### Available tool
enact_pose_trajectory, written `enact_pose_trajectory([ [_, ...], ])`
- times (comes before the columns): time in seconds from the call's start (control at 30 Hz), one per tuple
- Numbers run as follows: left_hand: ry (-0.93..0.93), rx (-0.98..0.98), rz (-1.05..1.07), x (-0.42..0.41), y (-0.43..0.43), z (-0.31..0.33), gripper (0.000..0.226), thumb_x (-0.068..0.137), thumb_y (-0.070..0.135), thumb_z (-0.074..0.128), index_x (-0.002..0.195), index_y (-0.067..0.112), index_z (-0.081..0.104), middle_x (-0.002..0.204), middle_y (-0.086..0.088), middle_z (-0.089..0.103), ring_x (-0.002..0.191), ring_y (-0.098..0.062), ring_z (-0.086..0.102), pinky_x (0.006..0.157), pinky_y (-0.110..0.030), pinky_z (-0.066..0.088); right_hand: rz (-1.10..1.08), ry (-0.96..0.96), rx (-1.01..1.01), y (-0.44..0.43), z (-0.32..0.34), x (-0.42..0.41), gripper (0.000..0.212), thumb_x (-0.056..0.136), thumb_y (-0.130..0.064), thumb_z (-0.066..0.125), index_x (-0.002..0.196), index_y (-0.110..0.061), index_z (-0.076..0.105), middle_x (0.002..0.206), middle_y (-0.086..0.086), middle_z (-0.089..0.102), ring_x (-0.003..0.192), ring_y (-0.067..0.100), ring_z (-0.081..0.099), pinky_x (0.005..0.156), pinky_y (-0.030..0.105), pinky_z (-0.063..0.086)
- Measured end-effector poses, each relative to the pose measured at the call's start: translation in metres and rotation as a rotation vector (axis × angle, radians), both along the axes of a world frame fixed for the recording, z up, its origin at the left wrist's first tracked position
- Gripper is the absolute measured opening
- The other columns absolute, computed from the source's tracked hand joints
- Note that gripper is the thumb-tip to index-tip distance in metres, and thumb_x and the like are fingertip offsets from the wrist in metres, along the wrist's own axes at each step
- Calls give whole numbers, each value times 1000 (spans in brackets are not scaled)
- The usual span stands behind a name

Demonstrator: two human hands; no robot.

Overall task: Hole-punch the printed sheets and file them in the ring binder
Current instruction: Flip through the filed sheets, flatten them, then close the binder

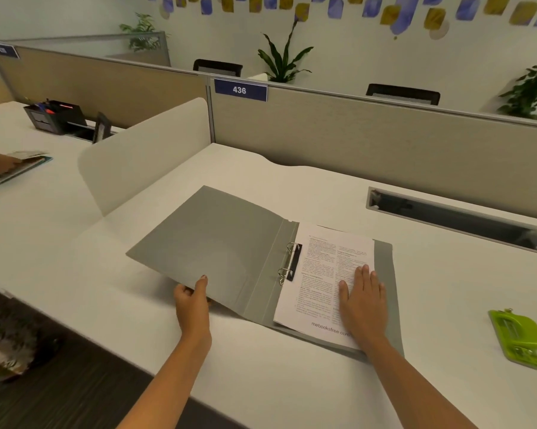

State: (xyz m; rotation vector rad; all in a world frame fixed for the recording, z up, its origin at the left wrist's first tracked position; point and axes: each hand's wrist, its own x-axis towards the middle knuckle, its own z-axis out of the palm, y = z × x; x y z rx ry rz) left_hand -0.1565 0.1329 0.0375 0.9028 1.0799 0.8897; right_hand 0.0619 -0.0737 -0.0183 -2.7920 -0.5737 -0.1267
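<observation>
Ring binder (230, 243) open on desk (292, 382). Left hand (191, 300) grip pinches front cover edge, lifted. Right hand (361, 297) flat, fingers spread, presses printed sheets (320, 274). Green hole punch (518, 337) well right.

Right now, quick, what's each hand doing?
Left hand: closed, holding the binder cover by its edge.
Right hand: open, lying flat on the printed sheets.

The head-worn camera looks forward and down from close above the desk (261, 366), toward the partition (385, 140).
</observation>
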Motion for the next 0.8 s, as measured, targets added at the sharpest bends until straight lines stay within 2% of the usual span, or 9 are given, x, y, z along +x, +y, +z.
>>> enact_pose_trajectory([
  [0.17, 85, 270, -63, -4, -14, 7, 33, 95, 19, 56, 127, 17, 53, 117, -6, 66, 107, -26, 63, 94, -41, 52, 0, 2, 12, -1, -1, 1, 65, 100, -44, 27, 153, -8, 16, 161, 7, 16, 149, 23, 10, 123, 40, 4],
  [0.2, 130, 365, -69, -4, -16, 8, 32, 95, 20, 55, 127, 17, 55, 115, -5, 67, 105, -25, 65, 92, -38, 53, 3, 1, 15, -1, -1, 1, 64, 100, -44, 27, 153, -8, 17, 161, 8, 17, 149, 23, 11, 123, 40, 5],
  [0.3, 241, 637, -122, -3, -21, 14, 33, 95, 22, 56, 126, 14, 58, 110, -1, 70, 100, -17, 67, 80, -14, 51, 12, -5, 28, -2, -2, 2, 64, 100, -42, 29, 152, -7, 18, 161, 8, 19, 149, 24, 12, 123, 38, 5],
  [0.43, 250, 821, -248, 2, -28, 26, 42, 92, 18, 58, 134, 10, 53, 114, 5, 66, 102, -9, 63, 80, 1, 44, 13, 8, 99, -2, -2, 2, 60, 101, -37, 32, 151, -6, 23, 159, 9, 24, 148, 23, 16, 123, 37, 6],
  [0.5, 233, 898, -324, 6, -33, 31, 46, 92, 17, 57, 137, 11, 49, 120, 8, 62, 102, -3, 62, 82, 1, 43, 16, 9, 161, -4, -1, 0, 54, 101, -30, 35, 149, -5, 29, 156, 10, 30, 147, 23, 21, 123, 37, 10],
  [0.57, 203, 977, -396, 10, -40, 36, 47, 96, 20, 53, 141, 17, 43, 128, 15, 55, 93, 9, 64, 78, -2, 47, 16, 16, 216, -5, 1, 0, 49, 101, -24, 35, 147, -6, 34, 154, 8, 35, 146, 21, 26, 123, 37, 13],
  [0.63, 180, 1062, -466, 13, -45, 37, 44, 100, 30, 43, 143, 27, 38, 136, 20, 49, 96, 4, 65, 76, -9, 53, 7, 36, 265, -6, 3, 0, 47, 101, -21, 35, 146, -9, 37, 153, 6, 38, 145, 20, 28, 122, 37, 16],
  [0.73, 146, 1130, -619, 17, -52, 36, 45, 100, 40, 32, 145, 31, 38, 144, 21, 46, 125, -1, 52, 98, -26, 50, -28, 66, 363, -7, 1, -1, 42, 101, -20, 38, 142, -13, 46, 150, 1, 43, 143, 21, 31, 120, 38, 22],
  [0.8, 169, 1173, -701, 22, -59, 36, 44, 102, 40, 27, 144, 35, 39, 148, 19, 42, 134, 0, 42, 107, -29, 43, -82, 108, 481, -8, 4, -3, 35, 100, -16, 41, 130, -16, 58, 140, 0, 54, 136, 27, 41, 112, 43, 35],
])
